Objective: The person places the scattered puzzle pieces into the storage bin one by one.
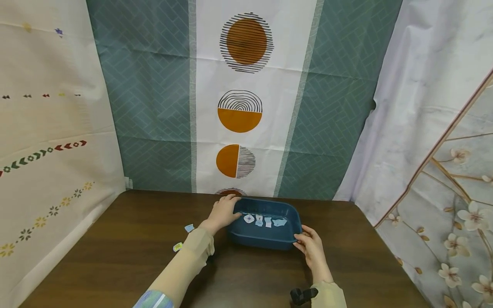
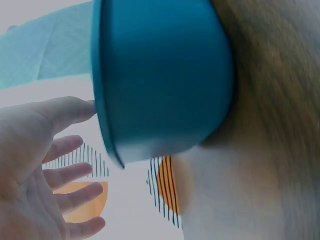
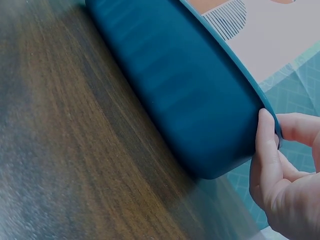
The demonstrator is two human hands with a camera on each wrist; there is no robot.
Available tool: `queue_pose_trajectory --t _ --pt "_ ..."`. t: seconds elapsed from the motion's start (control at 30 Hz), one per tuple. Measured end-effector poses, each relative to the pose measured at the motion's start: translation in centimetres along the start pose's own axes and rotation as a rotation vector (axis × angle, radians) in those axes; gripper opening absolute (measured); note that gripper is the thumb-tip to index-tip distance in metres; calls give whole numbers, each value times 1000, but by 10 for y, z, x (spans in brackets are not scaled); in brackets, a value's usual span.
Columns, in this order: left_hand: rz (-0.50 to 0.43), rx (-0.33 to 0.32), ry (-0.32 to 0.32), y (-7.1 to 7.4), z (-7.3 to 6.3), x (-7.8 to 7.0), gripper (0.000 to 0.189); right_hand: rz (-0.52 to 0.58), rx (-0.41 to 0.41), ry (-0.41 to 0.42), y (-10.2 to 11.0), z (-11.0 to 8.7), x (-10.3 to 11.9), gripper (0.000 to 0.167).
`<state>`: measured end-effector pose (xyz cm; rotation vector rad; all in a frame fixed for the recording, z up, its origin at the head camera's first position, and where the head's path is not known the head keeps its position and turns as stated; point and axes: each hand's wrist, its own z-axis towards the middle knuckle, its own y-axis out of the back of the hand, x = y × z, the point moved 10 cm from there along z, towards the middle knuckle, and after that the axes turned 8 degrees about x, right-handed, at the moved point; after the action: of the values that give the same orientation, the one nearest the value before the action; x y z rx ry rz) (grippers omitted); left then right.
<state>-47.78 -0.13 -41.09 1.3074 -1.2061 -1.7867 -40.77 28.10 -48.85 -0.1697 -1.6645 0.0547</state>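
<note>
Fingers of the right hand [image 1: 311, 244] pinch the rim of the blue tub [image 1: 262, 242] at its right end, while those of the left hand [image 1: 222, 212] are spread, thumb against the rim at left. Four paper pieces [image 1: 268, 222] already lie in a row inside the tub, far on the bench [image 1: 135, 239]; a blue piece [image 1: 189, 228] and a yellow-green piece [image 1: 177, 247] lie outside at left, seemingly what is left.

Tub [image 1: 256, 241]: apparently plastic, smooth, low sheen on outer wall. Table [image 1: 111, 261]: wood-look top, visible grain, semi-gloss with soft reflections. Back curtain [image 1: 150, 98]: matt cloth, creased. Cut-outs [image 1: 279, 222]: thin, paper-like. Left sleeve [image 1: 179, 267]: cloth, matt.
</note>
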Motion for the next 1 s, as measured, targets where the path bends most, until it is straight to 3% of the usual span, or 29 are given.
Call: queue_pose_trajectory --t 0.27,0.63,1.0 --pt "-44 -62 30 18 -12 31 56 -7 -5 0 1 1 0 55" --pt "-55 -65 120 30 -36 82 54 1 1 -6 1 2 1 57" --pt "-44 6 200 23 -57 117 56 6 5 -12 0 1 0 58"
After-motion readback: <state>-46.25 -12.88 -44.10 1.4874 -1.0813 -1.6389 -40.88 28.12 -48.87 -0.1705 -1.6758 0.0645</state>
